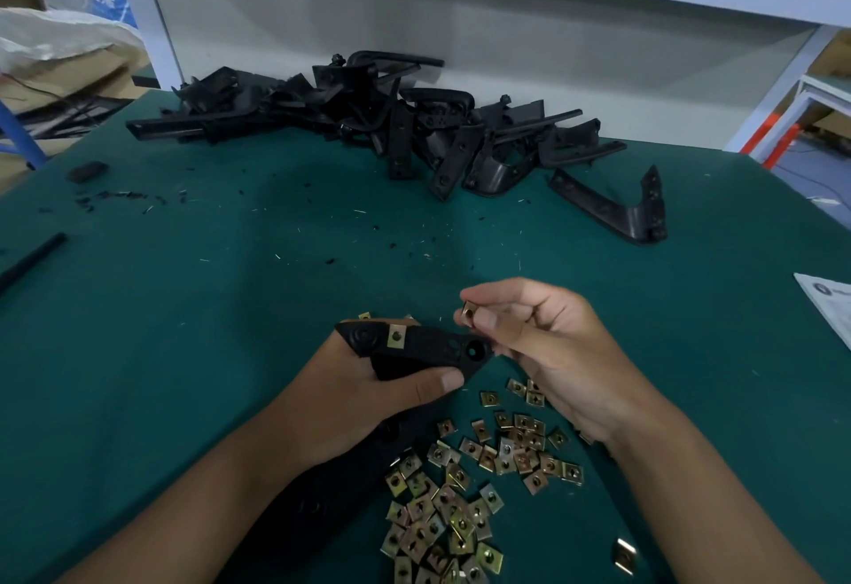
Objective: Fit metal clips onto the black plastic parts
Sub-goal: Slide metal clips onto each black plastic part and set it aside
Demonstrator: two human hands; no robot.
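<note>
Head view, one black plastic part [428, 351] held by left hand [368, 394] above green bench [184, 353], one fitted clip [396, 336] on it, one metal clip [469, 310] pinched in right hand [552, 344] grip, loose clips [460, 491] heaped below, too many counted, parts pile [391, 122] behind.

Held part [428, 353] at table [184, 330] centre; loose clips [465, 491] on the table at 5 o'clock; heap of parts [368, 118] at 12; single part [617, 205] at 2; paper sheet [829, 307] at 3
</note>
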